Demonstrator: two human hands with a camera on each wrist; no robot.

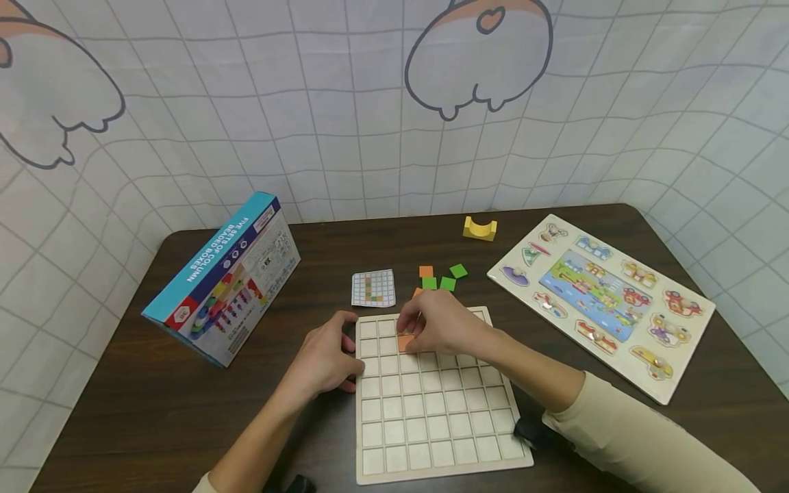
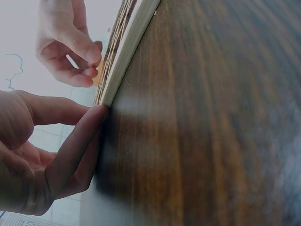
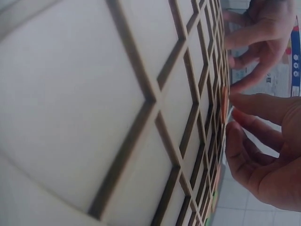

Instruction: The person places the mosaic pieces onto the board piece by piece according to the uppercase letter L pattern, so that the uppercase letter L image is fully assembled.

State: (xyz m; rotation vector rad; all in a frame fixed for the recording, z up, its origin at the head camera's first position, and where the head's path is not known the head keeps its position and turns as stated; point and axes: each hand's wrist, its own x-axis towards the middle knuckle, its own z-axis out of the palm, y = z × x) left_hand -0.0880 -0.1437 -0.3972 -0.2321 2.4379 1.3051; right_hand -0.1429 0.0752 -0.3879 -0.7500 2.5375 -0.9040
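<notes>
A pale wooden grid board (image 1: 431,472) lies on the dark table. My left hand (image 1: 327,359) holds its left edge near the far corner, thumb and fingers bent against the rim. Over the far rows, my right hand (image 1: 446,322) has its thumb and fingertips at a small orange square tile (image 1: 405,342) in a cell. In the right wrist view, the thumb is at one end of that orange tile (image 3: 224,106) and the fingers are by the other. Beyond the board lie several loose green tiles (image 1: 429,283) and orange tiles (image 1: 426,271), one partly hidden by the hand.
A printed pattern card (image 1: 373,288) lies past the board's far left corner. At left stands a blue and white toy box (image 1: 246,274). A yellow arch block (image 1: 479,229) sits at the back, and a wooden picture puzzle (image 1: 647,373) lies at right. Behind hangs a checked cloth.
</notes>
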